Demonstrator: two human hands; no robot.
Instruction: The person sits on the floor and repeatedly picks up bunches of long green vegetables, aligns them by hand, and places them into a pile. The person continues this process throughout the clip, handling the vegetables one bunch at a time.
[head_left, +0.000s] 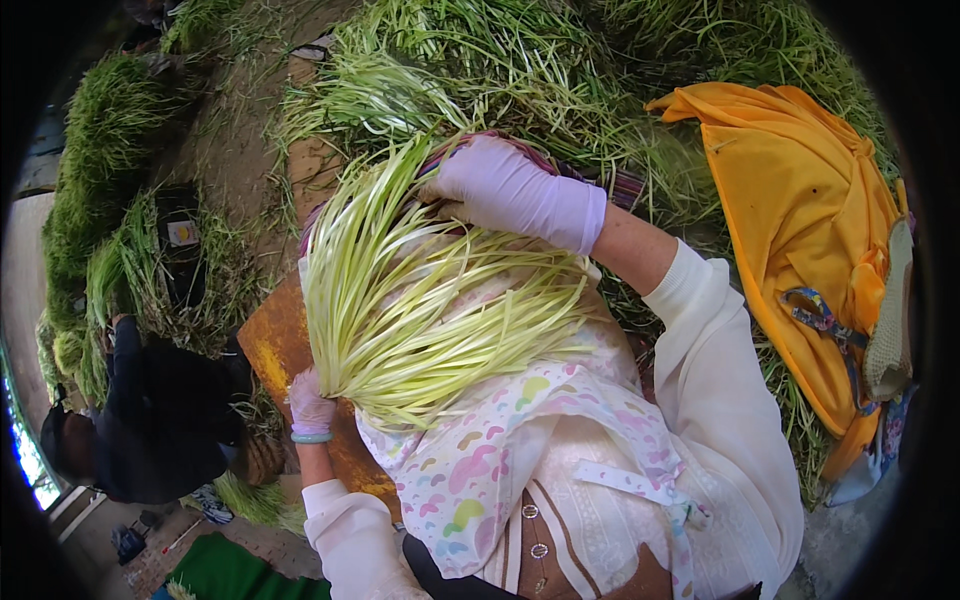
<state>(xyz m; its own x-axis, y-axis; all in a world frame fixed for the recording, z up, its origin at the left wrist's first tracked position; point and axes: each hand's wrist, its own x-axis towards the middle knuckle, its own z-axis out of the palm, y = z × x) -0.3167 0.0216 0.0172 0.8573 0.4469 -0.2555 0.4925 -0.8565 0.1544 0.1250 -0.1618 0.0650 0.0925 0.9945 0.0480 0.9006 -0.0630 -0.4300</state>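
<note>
A fan of long, pale yellow-green leaf stalks (420, 315), like blanched chives, spreads over my lap. My left hand (311, 401), in a thin pale glove, is closed around their gathered end at the lower left. My right hand (510, 187), gloved in pale lilac, lies at the far side of the fan. Its fingers curl down among the stalks, and the fingertips are partly hidden, so I cannot see whether they grip any. Under the stalks lies a patterned white apron (480, 457). A striped purple cloth edge (626, 187) shows beyond my right hand.
Heaps of green leafy stalks (525, 67) lie ahead. An orange cloth (795, 195) drapes at the right, beside a mesh sleeve (889, 322). A rusty yellow board (277, 337) is near my left hand. Further left, a person in dark clothes (165, 420) reaches into more green bundles (105, 165).
</note>
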